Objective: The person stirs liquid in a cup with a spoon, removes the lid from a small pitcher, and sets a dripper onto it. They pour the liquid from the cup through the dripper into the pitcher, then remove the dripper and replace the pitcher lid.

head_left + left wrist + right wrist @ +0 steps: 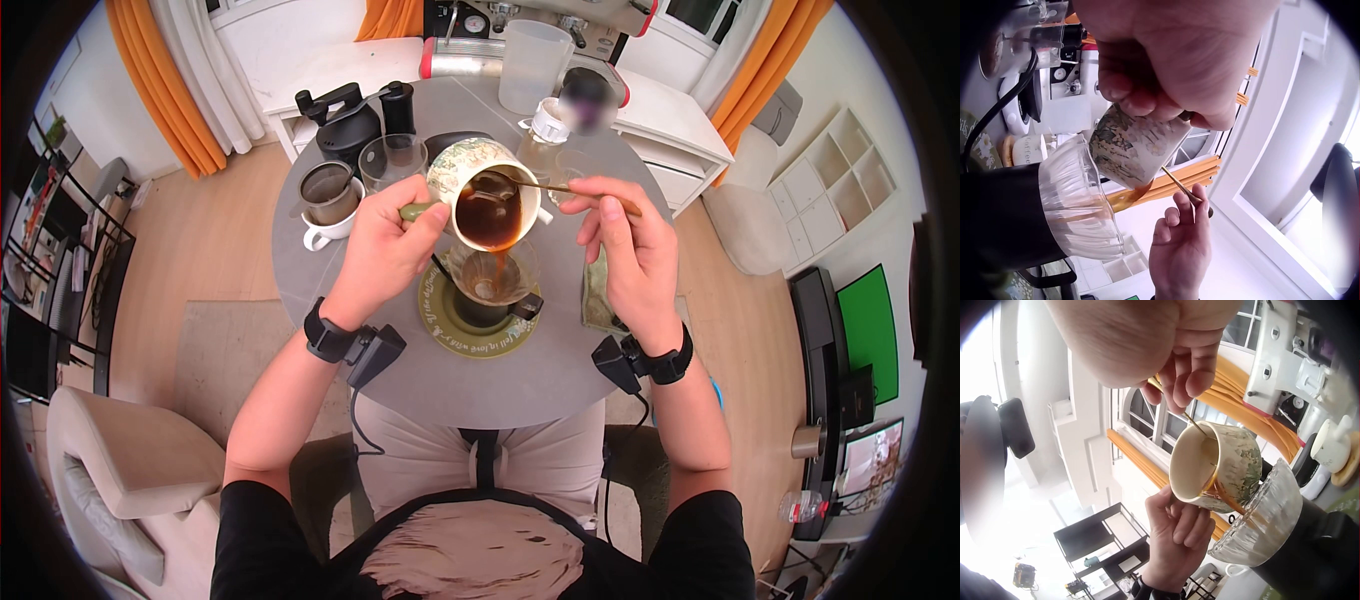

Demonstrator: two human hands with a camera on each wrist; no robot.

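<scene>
My left hand [395,240] grips the handle of a flower-patterned mug [465,160], tilted toward me. Dark brown liquid [488,215] runs over its rim in a thin stream. Below is a clear ribbed glass vessel [1079,200] with a black lower part [1004,212] and a side handle; the stream falls into it. It stands on a green plate [440,335] with white lettering. Between thumb and fingers, my right hand [630,235] pinches a thin gold-coloured spoon [560,188]. Its far end reaches inside the mug, as the right wrist view also shows.
At the table's left stand a black hand grinder [350,125], a clear glass [395,160] and a white cup [325,232] with a mesh filter in it. A frosted pitcher [535,65] and a white-lidded jar [549,122] are at the back. A green cloth [598,290] lies right.
</scene>
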